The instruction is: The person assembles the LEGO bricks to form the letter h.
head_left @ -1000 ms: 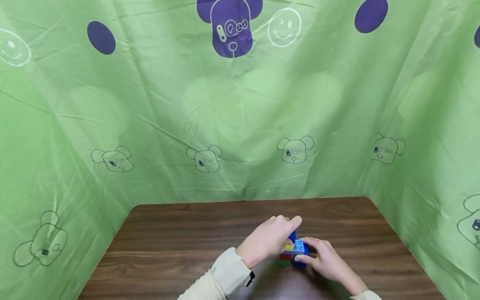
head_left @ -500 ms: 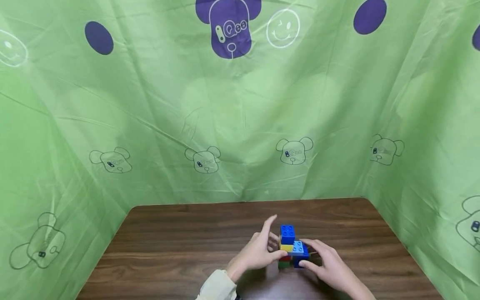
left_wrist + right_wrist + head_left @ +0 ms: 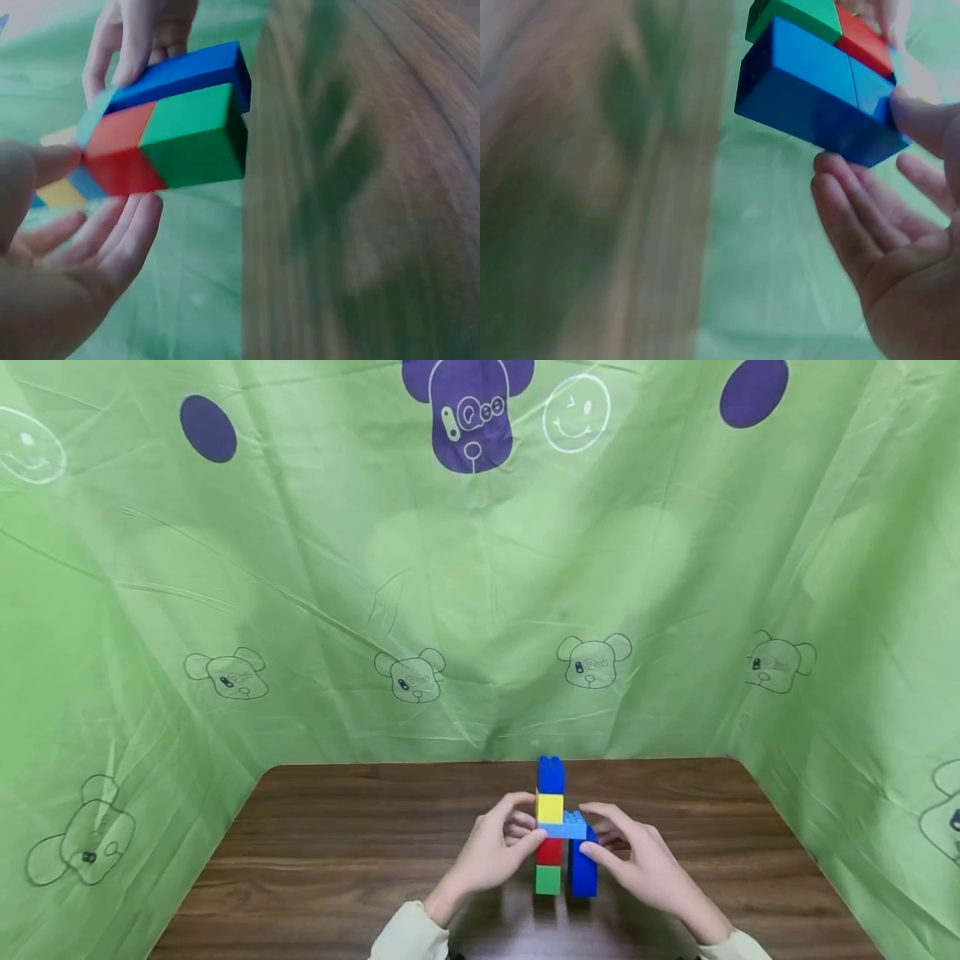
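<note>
Both hands hold up one joined structure of toy building bricks above the tabletop. Its left column has a green brick (image 3: pixel 547 880) at the bottom, then a red brick (image 3: pixel 548 852), a light blue brick (image 3: pixel 561 831) that bridges to the right, a yellow brick (image 3: pixel 551 808) and a dark blue brick (image 3: pixel 551 775) on top. Dark blue bricks (image 3: pixel 817 90) form the shorter right column. My left hand (image 3: pixel 495 845) pinches the left column near the light blue brick. On the other side my right hand (image 3: pixel 637 860) grips the upper right column between thumb and fingers.
A brown wood-grain table (image 3: pixel 337 860) lies below the hands. Green printed fabric (image 3: pixel 480 568) walls it in at the back and both sides.
My left hand has come off the top dark blue brick and moved down to the left column. The structure has been lifted, tilted and shifted left, with both hands on it.
</note>
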The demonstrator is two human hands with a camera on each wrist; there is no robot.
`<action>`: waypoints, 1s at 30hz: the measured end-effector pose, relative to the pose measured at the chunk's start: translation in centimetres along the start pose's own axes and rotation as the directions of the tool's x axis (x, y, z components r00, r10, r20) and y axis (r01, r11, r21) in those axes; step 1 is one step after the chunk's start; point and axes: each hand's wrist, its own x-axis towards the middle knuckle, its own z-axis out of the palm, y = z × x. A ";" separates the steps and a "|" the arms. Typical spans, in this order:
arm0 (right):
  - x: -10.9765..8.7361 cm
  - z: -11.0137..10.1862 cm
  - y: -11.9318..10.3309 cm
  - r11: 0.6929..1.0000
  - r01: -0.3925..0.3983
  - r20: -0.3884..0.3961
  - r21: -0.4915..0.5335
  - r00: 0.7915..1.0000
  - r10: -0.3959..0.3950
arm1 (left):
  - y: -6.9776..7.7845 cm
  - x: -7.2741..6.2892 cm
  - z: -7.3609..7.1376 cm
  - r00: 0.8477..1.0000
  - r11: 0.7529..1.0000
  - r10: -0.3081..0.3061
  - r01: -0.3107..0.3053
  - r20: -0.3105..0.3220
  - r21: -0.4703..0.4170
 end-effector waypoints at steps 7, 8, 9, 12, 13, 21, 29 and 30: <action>2.4 1.1 -1.2 0.996 -0.082 0.106 -0.017 0.991 0.083 | 0.2 0.2 -0.7 0.987 0.985 -0.046 0.071 -0.156 0.157; 2.4 1.4 -1.2 0.996 -0.090 0.125 -0.023 0.988 0.093 | -0.1 0.1 -0.6 0.986 0.980 -0.059 0.087 -0.157 0.177; 2.4 1.7 -1.1 0.995 -0.095 0.143 -0.031 0.985 0.098 | -0.3 0.0 -0.5 0.985 0.975 -0.069 0.099 -0.157 0.197; 2.3 2.6 -0.7 0.994 -0.087 0.188 -0.066 0.977 0.098 | -1.4 -0.4 -0.1 0.985 0.962 -0.096 0.129 -0.145 0.239; 2.3 2.9 -0.6 0.994 -0.078 0.199 -0.080 0.976 0.092 | -1.8 -0.6 0.1 0.984 0.958 -0.105 0.139 -0.144 0.251; 1.9 5.5 0.7 0.976 -0.085 0.328 -0.200 0.933 0.148 | -4.3 -1.2 1.7 0.971 0.916 -0.179 0.222 -0.157 0.333; 2.3 6.6 0.3 0.954 -0.132 0.344 -0.268 0.912 0.223 | -5.1 -1.1 2.0 0.964 0.880 -0.214 0.260 -0.158 0.397; 2.4 6.6 0.3 0.951 -0.139 0.349 -0.275 0.908 0.234 | -5.1 -1.1 1.9 0.962 0.873 -0.224 0.268 -0.154 0.407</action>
